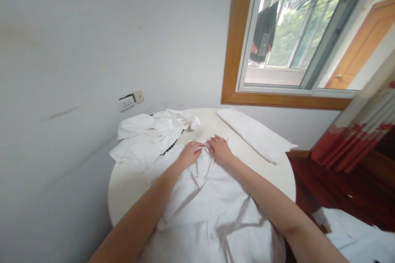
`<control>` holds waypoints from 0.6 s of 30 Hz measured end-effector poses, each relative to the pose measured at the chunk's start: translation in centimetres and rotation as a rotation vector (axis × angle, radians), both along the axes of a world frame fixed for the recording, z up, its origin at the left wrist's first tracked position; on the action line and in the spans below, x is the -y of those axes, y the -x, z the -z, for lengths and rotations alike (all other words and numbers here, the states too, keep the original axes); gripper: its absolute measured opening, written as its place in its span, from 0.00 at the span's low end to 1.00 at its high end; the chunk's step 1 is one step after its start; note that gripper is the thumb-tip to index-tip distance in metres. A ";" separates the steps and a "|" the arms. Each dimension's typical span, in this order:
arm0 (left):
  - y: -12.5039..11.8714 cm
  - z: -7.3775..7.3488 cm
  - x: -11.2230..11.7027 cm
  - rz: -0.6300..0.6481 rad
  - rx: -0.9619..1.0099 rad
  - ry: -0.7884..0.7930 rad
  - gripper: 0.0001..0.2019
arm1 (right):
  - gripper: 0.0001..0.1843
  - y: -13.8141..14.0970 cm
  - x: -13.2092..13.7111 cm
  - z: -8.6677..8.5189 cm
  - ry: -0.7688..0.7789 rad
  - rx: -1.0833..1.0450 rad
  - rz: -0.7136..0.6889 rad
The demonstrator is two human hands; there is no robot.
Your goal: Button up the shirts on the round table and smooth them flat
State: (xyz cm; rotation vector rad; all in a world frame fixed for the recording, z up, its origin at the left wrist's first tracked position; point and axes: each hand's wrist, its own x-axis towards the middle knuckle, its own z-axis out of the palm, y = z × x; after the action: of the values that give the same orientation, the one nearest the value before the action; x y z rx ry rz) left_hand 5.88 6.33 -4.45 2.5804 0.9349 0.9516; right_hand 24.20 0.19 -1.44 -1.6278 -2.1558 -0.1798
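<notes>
White shirt (212, 201), soft and creased, lies button-front up across the round, smooth worktop (129, 191); left hand (190, 154) and right hand (219, 149) meet at its collar (204, 154), loosely curled; whether they pinch cloth I cannot tell.

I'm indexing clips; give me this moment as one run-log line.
left hand: on collar; right hand: on collar; white shirt: spread on round table; crumpled white cloth: left; folded white cloth: right

No texts, labels, brands, numbers or signs can be read on any of the surfaces shown in this view.
</notes>
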 end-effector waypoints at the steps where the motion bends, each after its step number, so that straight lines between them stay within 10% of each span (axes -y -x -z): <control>1: 0.1 0.1 0.0 -0.002 -0.010 -0.005 0.12 | 0.15 0.1 -0.1 0.6 -0.028 0.002 0.001; 18: 0.3 0.6 -0.7 -0.048 0.050 0.078 0.12 | 0.09 0.3 -0.4 1.9 -0.201 -0.126 0.049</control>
State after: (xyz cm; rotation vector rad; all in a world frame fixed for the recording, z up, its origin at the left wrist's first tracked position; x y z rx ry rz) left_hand 5.60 6.99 -5.09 2.4694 1.0042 0.9675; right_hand 23.94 0.58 -3.29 -1.5359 -1.9384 -0.2917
